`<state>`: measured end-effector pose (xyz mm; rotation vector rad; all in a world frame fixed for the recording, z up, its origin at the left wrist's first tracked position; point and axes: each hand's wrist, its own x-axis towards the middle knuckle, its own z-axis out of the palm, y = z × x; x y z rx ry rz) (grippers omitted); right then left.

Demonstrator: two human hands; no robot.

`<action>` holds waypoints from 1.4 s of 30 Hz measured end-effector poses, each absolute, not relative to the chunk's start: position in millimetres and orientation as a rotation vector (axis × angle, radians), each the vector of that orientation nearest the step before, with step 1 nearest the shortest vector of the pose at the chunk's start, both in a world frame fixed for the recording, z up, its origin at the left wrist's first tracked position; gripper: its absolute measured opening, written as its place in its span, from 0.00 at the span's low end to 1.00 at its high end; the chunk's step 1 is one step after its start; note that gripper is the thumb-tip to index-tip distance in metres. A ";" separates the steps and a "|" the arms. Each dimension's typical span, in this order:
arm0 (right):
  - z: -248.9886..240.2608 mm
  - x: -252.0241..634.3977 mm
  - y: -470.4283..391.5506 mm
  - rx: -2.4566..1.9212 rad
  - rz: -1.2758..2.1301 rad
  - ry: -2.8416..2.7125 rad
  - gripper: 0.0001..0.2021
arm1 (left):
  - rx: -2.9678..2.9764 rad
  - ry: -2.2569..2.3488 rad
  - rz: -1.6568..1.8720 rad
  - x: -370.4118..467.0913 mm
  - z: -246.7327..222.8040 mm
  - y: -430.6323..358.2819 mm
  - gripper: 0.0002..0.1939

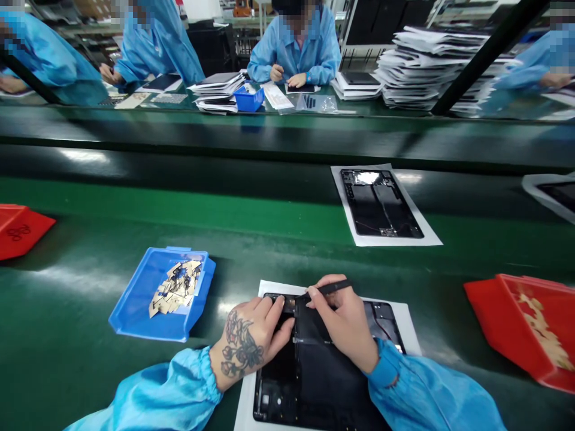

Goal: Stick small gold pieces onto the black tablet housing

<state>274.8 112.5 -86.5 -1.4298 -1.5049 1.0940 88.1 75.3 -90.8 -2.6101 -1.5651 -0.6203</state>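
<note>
- Left hand [247, 341]: palm down, lower centre of the frame, thumb and forefinger apart over the tablet's [335, 383] upper-left corner.
- Right hand [344, 320]: angled inward, fingers pinching a black tool [336, 287].
- Tablet: bottom centre, beneath both hands.

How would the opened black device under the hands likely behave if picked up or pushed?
The black device is probably fairly stiff, as it lies flat like a slab. Its inside is exposed, so it may be fragile. Pushed, it would likely slide rather than tip, being broad and low, perhaps dragging the white sheet beneath.
</note>
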 end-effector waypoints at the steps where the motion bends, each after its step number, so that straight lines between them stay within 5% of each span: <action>1: -86.8 274.7 112.9 -1.427 1.111 -1.491 0.10 | -2.610 -1.562 -0.618 88.0 -90.8 75.2 0.16; 26: -90.3 274.3 115.3 -1.453 1.135 -1.482 0.07 | -2.733 -1.519 -0.743 86.5 -86.5 79.4 0.17; 42: -81.7 281.1 110.3 -1.383 0.925 -1.574 0.07 | -2.855 -1.689 -0.453 87.3 -78.6 77.5 0.23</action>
